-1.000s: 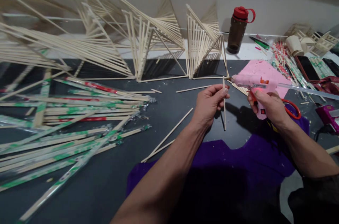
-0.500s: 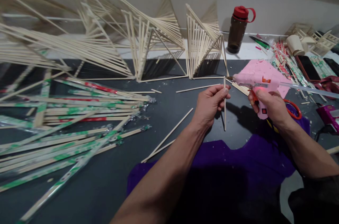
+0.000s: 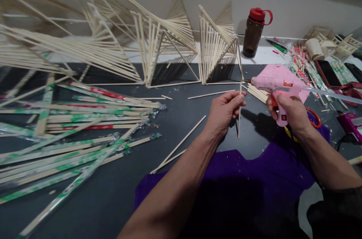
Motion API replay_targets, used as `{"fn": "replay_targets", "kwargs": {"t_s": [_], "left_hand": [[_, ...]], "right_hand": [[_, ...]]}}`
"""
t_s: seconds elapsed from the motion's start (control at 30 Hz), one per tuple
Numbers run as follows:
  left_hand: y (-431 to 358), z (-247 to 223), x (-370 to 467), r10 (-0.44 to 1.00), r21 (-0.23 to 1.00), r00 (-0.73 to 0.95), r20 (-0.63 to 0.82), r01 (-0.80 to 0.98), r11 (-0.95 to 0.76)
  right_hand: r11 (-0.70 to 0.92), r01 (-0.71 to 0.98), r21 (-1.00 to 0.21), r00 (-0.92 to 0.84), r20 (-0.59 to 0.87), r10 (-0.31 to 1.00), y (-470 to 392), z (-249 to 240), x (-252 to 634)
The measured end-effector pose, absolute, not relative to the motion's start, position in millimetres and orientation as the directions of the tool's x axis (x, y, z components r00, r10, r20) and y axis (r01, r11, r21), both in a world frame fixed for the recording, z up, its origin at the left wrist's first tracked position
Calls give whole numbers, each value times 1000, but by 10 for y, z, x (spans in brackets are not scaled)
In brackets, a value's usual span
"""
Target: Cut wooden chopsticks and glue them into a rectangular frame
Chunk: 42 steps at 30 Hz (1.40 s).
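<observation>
My left hand pinches a thin wooden stick near its upper part, holding it roughly upright over the dark table. My right hand is wrapped around the handle of a pink hot glue gun, with a finger at the orange trigger. The gun's nozzle points left, right beside the stick's top end; whether they touch is hard to tell. A clear glue stick runs out of the gun's back. Behind the hands stands a twisted lattice of wooden sticks.
Packets of wrapped chopsticks cover the left side. A brown bottle with a red lid stands by the wall. Purple cloth lies at the front edge. Orange-handled scissors rest beneath my right forearm. A phone lies at the right.
The glue gun has shifted slightly right, its nozzle still by the stick's top. The stick's lower end has tilted a little left. My left hand has hardly moved.
</observation>
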<state>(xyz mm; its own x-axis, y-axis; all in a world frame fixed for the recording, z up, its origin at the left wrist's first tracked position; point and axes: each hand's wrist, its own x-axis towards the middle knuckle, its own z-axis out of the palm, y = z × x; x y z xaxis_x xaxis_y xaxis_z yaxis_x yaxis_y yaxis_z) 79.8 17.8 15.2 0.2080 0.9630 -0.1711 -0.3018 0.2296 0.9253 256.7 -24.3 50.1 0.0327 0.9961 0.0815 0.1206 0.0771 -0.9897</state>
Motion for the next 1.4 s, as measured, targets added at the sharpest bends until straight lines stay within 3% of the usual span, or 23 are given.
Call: {"fn": "replay_targets", "kwargs": {"t_s": [1.4], "left_hand": [[160, 229, 795, 985, 953, 125, -118, -265, 148]], "right_hand": [[85, 172, -981, 0, 87, 996, -294, 532, 2568]]}}
